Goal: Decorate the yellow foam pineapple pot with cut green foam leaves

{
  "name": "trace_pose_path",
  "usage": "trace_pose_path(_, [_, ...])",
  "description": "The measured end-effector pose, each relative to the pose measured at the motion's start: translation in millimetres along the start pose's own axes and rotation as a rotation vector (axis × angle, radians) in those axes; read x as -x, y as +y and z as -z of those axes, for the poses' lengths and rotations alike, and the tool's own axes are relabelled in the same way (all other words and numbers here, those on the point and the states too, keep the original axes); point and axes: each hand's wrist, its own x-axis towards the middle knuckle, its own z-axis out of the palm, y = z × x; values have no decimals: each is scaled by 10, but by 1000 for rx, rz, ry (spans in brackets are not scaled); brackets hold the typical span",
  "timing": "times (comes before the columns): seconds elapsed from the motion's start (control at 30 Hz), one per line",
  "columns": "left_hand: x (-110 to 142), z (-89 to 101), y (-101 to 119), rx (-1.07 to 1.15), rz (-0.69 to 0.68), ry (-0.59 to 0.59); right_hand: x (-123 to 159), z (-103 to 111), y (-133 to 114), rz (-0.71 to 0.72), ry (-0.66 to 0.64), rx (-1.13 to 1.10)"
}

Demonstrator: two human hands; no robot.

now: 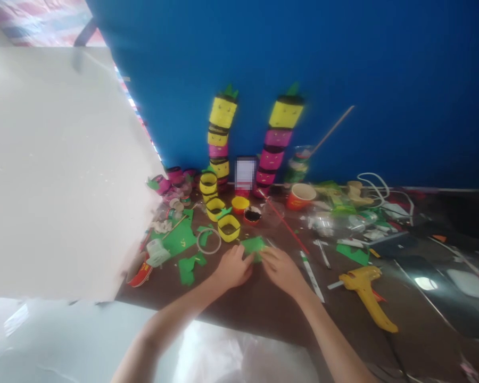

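A small piece of green paper (254, 245) is pinched between my two hands, just above the brown table (231, 303). My left hand (235, 265) has its fingers closed on the left edge of the paper. On the opposite edge, my right hand (279, 267) grips it with fingers bent inward. Right behind the hands stands a yellow ring-shaped cup (229, 229) with dark rims. A second yellow cup (215, 209) and a small pot of dark paint (253, 215) sit a little farther back. The fingertips are slightly blurred.
Two stacks of yellow and magenta cups, one left (219, 139) and one right (272, 157), lean near the blue wall (175, 69). To the right lie a yellow glue gun (365, 292) and a marker (312, 277). Green paper scraps (180, 238) and a tape ring (208, 241) lie left.
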Motion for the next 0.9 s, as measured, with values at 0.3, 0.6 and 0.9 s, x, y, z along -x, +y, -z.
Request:
trace_pose_path(0.3, [-7,-43,-8,-32,-77,-22,-15,1,11,-87,43,-159])
trace_pose_path(0.6, [-28,-116,-31,13,-80,-30,-58,-17,56,-177,15,-238])
trace_pose_path(0.9, [-22,-72,-2,-18,-65,-47,-53,-4,24,-171,22,-229])
